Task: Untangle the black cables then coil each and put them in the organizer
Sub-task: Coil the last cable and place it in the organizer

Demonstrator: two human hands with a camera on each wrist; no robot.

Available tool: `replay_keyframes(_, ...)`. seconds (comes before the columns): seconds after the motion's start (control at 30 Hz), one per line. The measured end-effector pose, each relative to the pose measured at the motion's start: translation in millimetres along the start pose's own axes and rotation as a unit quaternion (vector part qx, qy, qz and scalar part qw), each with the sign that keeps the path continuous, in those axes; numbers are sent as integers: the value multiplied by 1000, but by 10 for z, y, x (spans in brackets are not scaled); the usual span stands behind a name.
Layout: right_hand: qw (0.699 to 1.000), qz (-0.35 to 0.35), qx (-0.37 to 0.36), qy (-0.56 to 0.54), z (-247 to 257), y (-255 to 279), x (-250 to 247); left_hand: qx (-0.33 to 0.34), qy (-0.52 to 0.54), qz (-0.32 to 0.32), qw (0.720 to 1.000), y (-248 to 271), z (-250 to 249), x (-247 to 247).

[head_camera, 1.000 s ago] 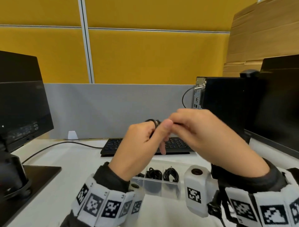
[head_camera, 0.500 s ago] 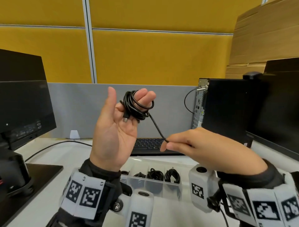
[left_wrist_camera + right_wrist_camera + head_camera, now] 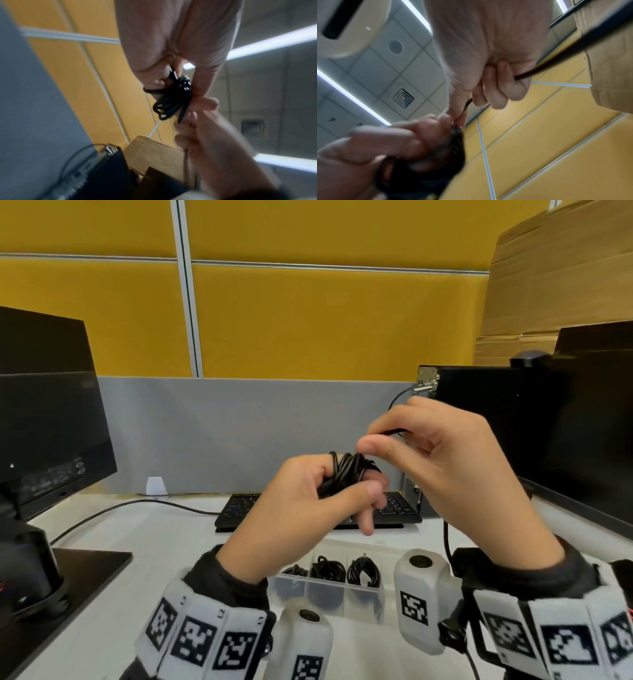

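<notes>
A black cable coil (image 3: 346,470) is wound round the fingers of my left hand (image 3: 308,498), held up above the desk; the thumb presses across it. The left wrist view shows the same coil (image 3: 173,100) bunched between my fingers. My right hand (image 3: 428,453) is just right of the coil and pinches the cable's loose end (image 3: 394,433) between thumb and forefinger. In the right wrist view the cable (image 3: 539,70) runs through that hand's curled fingers. Below my hands sits the clear organizer (image 3: 363,597), with black coils (image 3: 363,573) in three compartments.
A black keyboard (image 3: 239,508) lies behind the organizer. A monitor (image 3: 48,419) on a black stand is at the left, with its cable (image 3: 137,505) crossing the white desk. A black computer case (image 3: 496,419) and a second monitor (image 3: 599,422) stand at the right.
My left hand has turned from palm-up and raised to lower with its back toward me. The right hand rose and came over to the coil, taking up the slack cable.
</notes>
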State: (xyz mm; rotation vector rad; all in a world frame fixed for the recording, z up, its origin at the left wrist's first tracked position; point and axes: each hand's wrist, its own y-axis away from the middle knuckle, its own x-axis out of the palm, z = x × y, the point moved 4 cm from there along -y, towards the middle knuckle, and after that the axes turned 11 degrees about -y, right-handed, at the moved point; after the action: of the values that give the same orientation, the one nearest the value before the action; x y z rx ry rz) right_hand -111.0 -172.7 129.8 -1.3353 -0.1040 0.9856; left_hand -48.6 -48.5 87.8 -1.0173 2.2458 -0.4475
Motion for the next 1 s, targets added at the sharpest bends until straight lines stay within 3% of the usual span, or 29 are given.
replay_keyframes(0.13,997,16,62,-43,-188,6,42,34,190,1,981,7,-72,-39)
replay_keyframes(0.2,986,98,132,7,-325,44,93,52,283,-82,954,-18,-114,-130)
replay_keyframes(0.27,957,212,196,39,-396,107,150,62,376,-180,907,-35,-81,-274)
replay_keyframes(0.33,934,286,212,8,-341,156,180,72,397,-237,883,-40,-22,-405)
replay_keyframes(0.47,935,321,145,-36,27,175,198,38,220,-264,938,-62,100,-412)
replay_keyframes(0.57,960,259,76,-76,246,150,116,-6,56,-229,972,-81,201,-300)
replay_keyframes(0.67,989,131,8,-74,227,78,-49,-26,-70,-102,992,-91,254,-160)
replay_keyframes(0.77,998,20,5,-61,68,21,-94,-34,-33,51,998,-52,192,-25)
replay_keyframes(0.83,996,-26,23,-83,-52,-7,-42,-14,24,95,995,-14,111,2)
replay_keyframes(0.9,994,-12,59,-92,-174,-21,65,6,96,87,992,3,56,-20)
replay_keyframes(1.0,984,99,116,-88,-309,7,258,31,187,46,981,-7,34,-90)
